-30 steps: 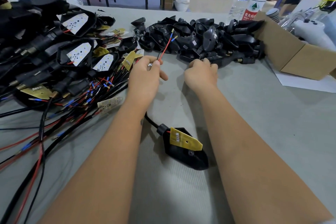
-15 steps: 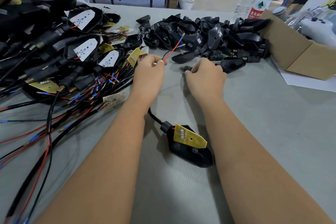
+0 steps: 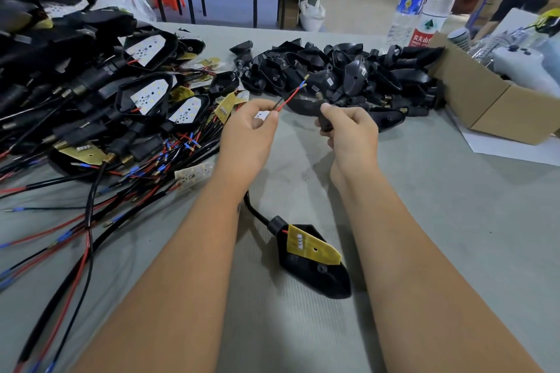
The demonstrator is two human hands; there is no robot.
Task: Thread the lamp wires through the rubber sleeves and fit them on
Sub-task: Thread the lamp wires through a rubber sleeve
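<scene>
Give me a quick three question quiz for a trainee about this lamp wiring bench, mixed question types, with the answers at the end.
1. True or false: the left hand pinches a red and black wire pair whose tips point up and to the right.
2. Multiple choice: the right hand holds
A. a water bottle
B. a black rubber sleeve with a brass threaded end
C. a cardboard box
3. Fill in: the lamp housing lying between the forearms carries a ____ coloured board.

Key: 1 true; 2 B; 3 yellow.
</scene>
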